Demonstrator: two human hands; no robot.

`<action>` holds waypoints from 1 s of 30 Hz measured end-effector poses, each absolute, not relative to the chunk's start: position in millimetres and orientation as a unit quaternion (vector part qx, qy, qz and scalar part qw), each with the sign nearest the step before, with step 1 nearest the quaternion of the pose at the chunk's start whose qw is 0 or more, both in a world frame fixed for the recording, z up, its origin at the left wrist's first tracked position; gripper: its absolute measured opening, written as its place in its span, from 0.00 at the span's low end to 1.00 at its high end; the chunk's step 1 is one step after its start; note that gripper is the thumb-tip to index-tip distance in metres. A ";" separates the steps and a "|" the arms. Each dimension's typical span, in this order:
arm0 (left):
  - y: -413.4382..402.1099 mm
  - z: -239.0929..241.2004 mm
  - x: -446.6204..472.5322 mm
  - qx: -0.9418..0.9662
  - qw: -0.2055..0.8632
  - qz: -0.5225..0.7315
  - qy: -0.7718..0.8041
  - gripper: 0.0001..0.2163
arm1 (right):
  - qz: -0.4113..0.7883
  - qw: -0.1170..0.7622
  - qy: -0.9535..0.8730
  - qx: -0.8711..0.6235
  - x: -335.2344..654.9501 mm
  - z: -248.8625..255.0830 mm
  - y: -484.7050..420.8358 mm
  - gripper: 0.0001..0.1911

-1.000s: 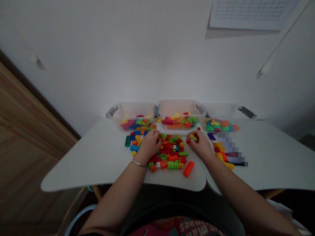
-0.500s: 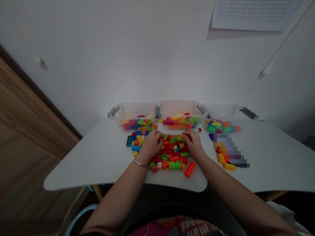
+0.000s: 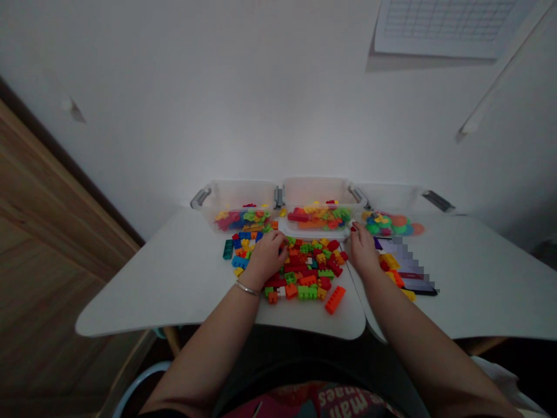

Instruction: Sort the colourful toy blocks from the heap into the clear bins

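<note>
A spread of colourful toy building bricks (image 3: 300,270) covers the middle of the white table. My left hand (image 3: 270,253) rests at the left side of the pile, fingers curled inward; whatever they hold is hidden. To the right of the pile, my right hand (image 3: 364,249) reaches past the table seam, with its fingertips closed at a small red brick (image 3: 353,229) lying in front of the bins. Nearest my right wrist are yellow and orange bricks (image 3: 391,261) beside a dark-edged tablet (image 3: 413,270), partly blurred out. A long orange brick (image 3: 335,300) lies at the pile's front right.
Along the wall stand three clear plastic bins: a left bin (image 3: 243,191) and a middle bin (image 3: 317,188) with mixed bricks, and a right bin (image 3: 391,197) with rounder pieces. A teal brick (image 3: 228,249) lies left of the pile. A gap splits the white table (image 3: 165,278).
My right hand has left the right side of the pile and moved right to the small red brick, uncovering bricks there. My left hand has stayed nearly in place.
</note>
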State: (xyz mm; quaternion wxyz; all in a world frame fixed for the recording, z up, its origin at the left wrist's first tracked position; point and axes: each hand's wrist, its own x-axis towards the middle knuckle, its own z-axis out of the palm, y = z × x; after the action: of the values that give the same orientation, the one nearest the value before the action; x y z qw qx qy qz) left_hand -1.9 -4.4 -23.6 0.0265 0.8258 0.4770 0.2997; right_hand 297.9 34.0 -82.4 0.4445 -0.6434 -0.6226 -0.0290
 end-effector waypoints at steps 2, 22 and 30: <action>-4.9 -22.7 -1.6 0.826 0.029 0.296 0.479 0.07 | -0.047 0.380 -0.656 -0.650 300.4 -84.9 40.5 0.23; -4.5 -23.4 -1.3 0.829 0.041 0.274 0.485 0.07 | -0.024 0.241 -0.624 -0.742 288.4 -51.7 2.7 0.16; -4.8 -22.7 -0.7 0.829 0.046 0.276 0.484 0.07 | 0.049 0.440 -0.676 -0.589 254.7 -24.9 -7.9 0.15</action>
State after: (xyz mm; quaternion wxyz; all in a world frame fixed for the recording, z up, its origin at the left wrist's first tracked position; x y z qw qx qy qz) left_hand -0.7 -4.8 -22.7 0.0463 0.8289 0.4843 0.2760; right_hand 254.7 -7.9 -24.9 0.4399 -0.5895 -0.6757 0.0488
